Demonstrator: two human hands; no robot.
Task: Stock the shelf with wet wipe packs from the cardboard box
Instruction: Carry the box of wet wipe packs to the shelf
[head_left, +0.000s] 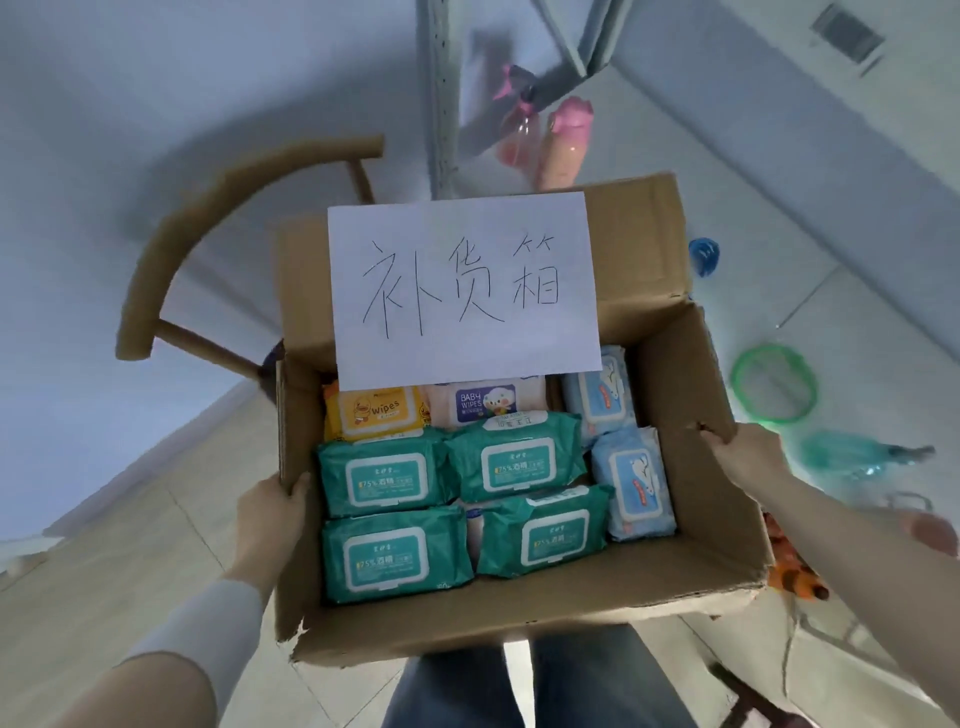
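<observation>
Both hands are clamped on the cardboard box (519, 608): the left hand (272, 512) is curled round the left wall's edge, the right hand (748, 457) is hooked over the right wall's rim, w/ the box held up before the legs. Wet wipe packs (387, 480) are laid flat inside, partly under a paper label (462, 286). Packs are judged soft, slick-filmed & light singly; each is prob. best pinched across its short sides, not by the lid flap. A shelf upright (441, 104) w/ pink bottles (566, 140) is seen ahead, a wooden chair (208, 218) at left, a pale tiled floor (130, 545) below, and a green hoop (774, 384) at right.
</observation>
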